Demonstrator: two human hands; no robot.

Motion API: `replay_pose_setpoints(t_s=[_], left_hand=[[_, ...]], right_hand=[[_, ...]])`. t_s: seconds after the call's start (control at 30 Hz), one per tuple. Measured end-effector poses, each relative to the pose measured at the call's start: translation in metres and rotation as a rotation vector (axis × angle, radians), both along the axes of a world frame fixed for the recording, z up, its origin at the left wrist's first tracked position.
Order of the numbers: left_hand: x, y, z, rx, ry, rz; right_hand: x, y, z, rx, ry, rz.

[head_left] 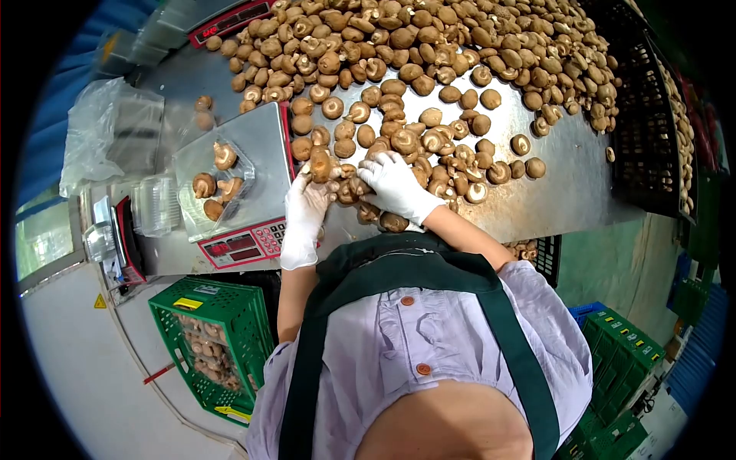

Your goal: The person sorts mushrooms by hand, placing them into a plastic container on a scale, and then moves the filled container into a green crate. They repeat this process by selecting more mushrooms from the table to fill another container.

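White gloves cover both hands at the near edge of the metal table. My left hand [307,211] is closed around a brown mushroom [320,165], its cap raised above the fingers. Just to the right, my right hand [399,188] curls its fingers over another mushroom [353,188]; the fingertips are partly hidden. More loose mushrooms [405,140] lie around both hands. Left of them, a clear plastic tray [186,201] with several mushrooms rests on a scale [267,149] with a red keypad panel.
A large mushroom heap [460,34] covers the table's far side. A black crate [648,115] stands at the right edge. Stacked clear trays [157,205] and a plastic bag [92,138] are at left. A green crate [249,322] holding packed mushrooms is below.
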State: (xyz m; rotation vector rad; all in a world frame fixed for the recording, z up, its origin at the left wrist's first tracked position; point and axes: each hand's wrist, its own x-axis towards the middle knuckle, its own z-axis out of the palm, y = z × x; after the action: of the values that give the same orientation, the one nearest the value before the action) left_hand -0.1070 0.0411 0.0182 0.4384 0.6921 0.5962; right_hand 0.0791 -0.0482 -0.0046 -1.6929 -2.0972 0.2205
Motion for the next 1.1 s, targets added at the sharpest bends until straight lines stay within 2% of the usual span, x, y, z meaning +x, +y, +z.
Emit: replay_pose_setpoints(t_s=[0.1,0.17,0.23,0.3,0.33,0.37,0.43,0.53,0.57,0.63,0.67,0.7,0.77,0.8,0.83,0.9,0.97,1.0,1.07,1.1], left_hand=[[-0.002,-0.006,0.011,-0.033,0.076,0.134],[0.001,-0.011,0.021,-0.061,0.125,0.221],[0.001,-0.013,0.02,-0.071,0.085,0.202],[0.006,-0.015,0.013,-0.076,0.1,0.18],[0.01,-0.018,0.007,0.058,0.159,0.126],[0.016,-0.022,0.004,0.194,0.218,0.073],[0.033,-0.03,0.02,0.406,0.363,-0.013],[0.048,-0.04,0.023,0.808,0.453,-0.101],[0.052,-0.044,0.029,0.848,0.458,-0.133],[0.061,-0.046,0.032,1.257,0.574,-0.106],[0.063,-0.046,0.036,1.257,0.574,-0.107],[0.064,-0.046,0.039,1.323,0.616,-0.126],[0.064,-0.044,0.036,1.391,0.656,-0.149],[0.061,-0.041,0.031,1.334,0.676,-0.105],[0.056,-0.038,0.028,1.277,0.696,-0.062],[0.043,-0.032,0.026,1.105,0.711,0.069],[0.027,-0.023,0.052,1.154,0.838,0.224],[0.015,-0.014,0.054,1.04,0.83,0.342],[-0.011,0.003,0.066,0.992,0.935,0.572],[-0.032,0.018,0.06,1.051,0.833,0.693]], right_hand=[[0.013,0.002,0.011,-0.045,0.148,-0.031],[0.02,-0.003,0.017,-0.097,0.406,-0.136],[0.026,-0.009,0.036,-0.249,0.745,-0.308],[0.035,-0.013,0.032,-0.352,1.186,-0.369],[0.042,-0.012,0.018,-0.494,1.581,-0.358],[0.045,-0.011,0.005,-0.523,1.855,-0.309],[0.046,-0.015,0.023,-0.593,2.081,-0.239],[0.048,-0.019,0.024,-0.663,2.181,-0.133],[0.045,-0.019,0.026,-0.666,2.182,-0.132],[0.035,-0.016,0.034,-0.619,2.231,-0.386],[0.031,-0.015,0.042,-0.612,2.097,-0.405],[0.032,-0.015,0.041,-0.611,2.098,-0.406],[0.038,-0.018,0.037,-0.645,1.772,-0.451],[0.04,-0.019,0.033,-0.444,1.654,-0.473],[0.051,-0.022,0.033,-0.409,1.241,-0.583],[0.066,-0.027,0.035,-0.239,0.589,-0.661],[0.081,-0.035,0.025,0.016,0.147,-0.627],[0.085,-0.04,0.026,-0.07,0.192,-0.625],[0.092,-0.05,0.02,-0.111,0.348,-0.671],[0.095,-0.054,0.021,-0.138,0.396,-0.706]])
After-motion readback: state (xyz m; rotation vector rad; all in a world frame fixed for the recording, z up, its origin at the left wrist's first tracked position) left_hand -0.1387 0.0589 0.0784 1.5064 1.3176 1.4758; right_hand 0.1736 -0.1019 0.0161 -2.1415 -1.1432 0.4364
